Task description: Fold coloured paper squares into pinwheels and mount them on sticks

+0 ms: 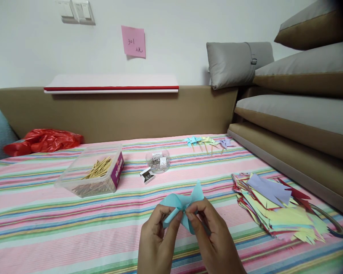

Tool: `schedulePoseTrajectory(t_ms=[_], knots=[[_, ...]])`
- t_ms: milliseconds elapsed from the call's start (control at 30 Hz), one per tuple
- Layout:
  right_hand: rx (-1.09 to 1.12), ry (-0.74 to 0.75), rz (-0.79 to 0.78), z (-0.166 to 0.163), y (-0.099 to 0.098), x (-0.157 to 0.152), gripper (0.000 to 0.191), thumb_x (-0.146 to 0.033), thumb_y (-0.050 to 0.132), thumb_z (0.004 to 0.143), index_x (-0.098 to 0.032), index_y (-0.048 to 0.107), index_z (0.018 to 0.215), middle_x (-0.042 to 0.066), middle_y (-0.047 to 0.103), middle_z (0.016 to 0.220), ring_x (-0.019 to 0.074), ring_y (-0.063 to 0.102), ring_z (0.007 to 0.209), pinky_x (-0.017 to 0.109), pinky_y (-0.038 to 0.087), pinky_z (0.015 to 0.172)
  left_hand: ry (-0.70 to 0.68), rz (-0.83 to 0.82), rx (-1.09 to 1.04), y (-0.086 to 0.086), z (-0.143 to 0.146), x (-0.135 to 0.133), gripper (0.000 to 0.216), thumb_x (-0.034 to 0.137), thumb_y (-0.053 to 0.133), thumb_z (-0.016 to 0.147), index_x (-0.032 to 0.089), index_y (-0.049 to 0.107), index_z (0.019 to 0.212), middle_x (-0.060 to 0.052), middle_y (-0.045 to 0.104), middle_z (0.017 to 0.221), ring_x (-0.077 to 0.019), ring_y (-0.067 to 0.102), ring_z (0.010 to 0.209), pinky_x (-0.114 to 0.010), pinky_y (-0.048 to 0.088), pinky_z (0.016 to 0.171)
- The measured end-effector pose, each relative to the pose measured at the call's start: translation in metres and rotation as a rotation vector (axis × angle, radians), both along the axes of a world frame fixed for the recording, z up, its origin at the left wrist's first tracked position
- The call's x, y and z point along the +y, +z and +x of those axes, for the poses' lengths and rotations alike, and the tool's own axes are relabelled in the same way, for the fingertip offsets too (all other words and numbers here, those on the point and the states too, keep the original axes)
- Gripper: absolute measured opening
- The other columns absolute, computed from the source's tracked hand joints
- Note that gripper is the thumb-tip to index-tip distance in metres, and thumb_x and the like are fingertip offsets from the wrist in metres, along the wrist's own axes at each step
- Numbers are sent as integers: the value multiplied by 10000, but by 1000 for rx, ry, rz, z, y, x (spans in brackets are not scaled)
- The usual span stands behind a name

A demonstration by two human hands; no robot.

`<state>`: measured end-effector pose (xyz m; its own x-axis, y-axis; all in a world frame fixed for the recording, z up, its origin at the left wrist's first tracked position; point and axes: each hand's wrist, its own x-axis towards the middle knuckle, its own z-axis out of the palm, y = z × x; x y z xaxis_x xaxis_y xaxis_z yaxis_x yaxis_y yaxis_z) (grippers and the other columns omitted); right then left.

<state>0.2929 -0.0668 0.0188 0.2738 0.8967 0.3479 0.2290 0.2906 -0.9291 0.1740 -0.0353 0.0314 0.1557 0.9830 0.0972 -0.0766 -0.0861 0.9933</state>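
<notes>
A light blue paper pinwheel is held up above the striped cloth, its blades curled inward. My left hand pinches the folded paper at its left, thumb and forefinger closed near the centre. From the other side my right hand is closed on the pinwheel, thumb and forefinger meeting at its middle. Any small pin between these fingertips is too small to make out. Beyond my hands stand a round clear tub of small metal pieces and a little white box.
A clear plastic box of thin wooden sticks stands left. Finished pinwheels on sticks lie at the back. Cut paper sheets are piled at right, with scissors partly under them. Stacked cushions border the right side; a red plastic bag lies back left.
</notes>
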Motion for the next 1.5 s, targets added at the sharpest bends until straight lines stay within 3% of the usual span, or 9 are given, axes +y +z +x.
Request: schedulePoseTrajectory(t_ms=[633, 1000, 1100, 1233, 1400, 1433, 1500], knots=[[-49, -54, -2, -2, 1, -1, 238, -395, 450, 996, -228, 581, 888, 5, 570, 776, 152, 517, 665, 249, 435, 613, 63, 46, 46, -1, 2, -3, 208, 406, 689, 847, 212, 672, 772, 3, 640, 710, -176, 530, 690, -238, 414, 635], [-46, -84, 151, 1, -2, -1, 173, -308, 521, 968, -243, 644, 866, 5, 594, 756, 140, 548, 649, 228, 480, 585, 45, 96, -39, -2, 1, 0, 113, 313, 745, 805, 231, 688, 752, 27, 690, 711, -154, 616, 697, -203, 458, 643], [57, -102, 196, -2, -9, -1, 56, -298, 571, 954, -255, 604, 938, 14, 607, 813, 148, 603, 702, 243, 520, 600, 58, 146, 3, -4, -3, 0, 90, 309, 735, 816, 233, 722, 769, 10, 724, 731, -163, 630, 685, -217, 467, 633], [278, -172, 199, -6, -11, -3, 322, -327, 694, 893, -293, 438, 1086, 34, 661, 937, 175, 681, 815, 291, 596, 665, 102, 203, 38, -4, -5, -1, 98, 325, 735, 812, 243, 738, 758, 8, 726, 707, -175, 632, 653, -235, 474, 606], [342, -86, -6, 0, 4, -7, 628, -404, 745, 838, -322, 373, 1338, 51, 743, 1016, 196, 719, 885, 307, 620, 746, 139, 267, 37, -3, -5, -3, 68, 314, 755, 799, 271, 755, 747, 28, 712, 663, -149, 596, 594, -218, 448, 563], [342, -76, -27, 3, 7, -7, 630, -402, 758, 823, -322, 410, 1341, 40, 747, 1008, 196, 719, 885, 300, 613, 763, 138, 263, 42, -4, -6, -3, 68, 314, 754, 801, 273, 754, 746, 28, 714, 663, -149, 600, 593, -219, 450, 565], [294, -35, -40, 7, 11, -6, 419, -389, 760, 816, -292, 594, 1188, 22, 747, 944, 192, 707, 853, 274, 590, 761, 130, 248, 48, -7, -8, -3, 60, 313, 747, 808, 276, 754, 761, 26, 730, 686, -158, 631, 610, -227, 469, 586]])
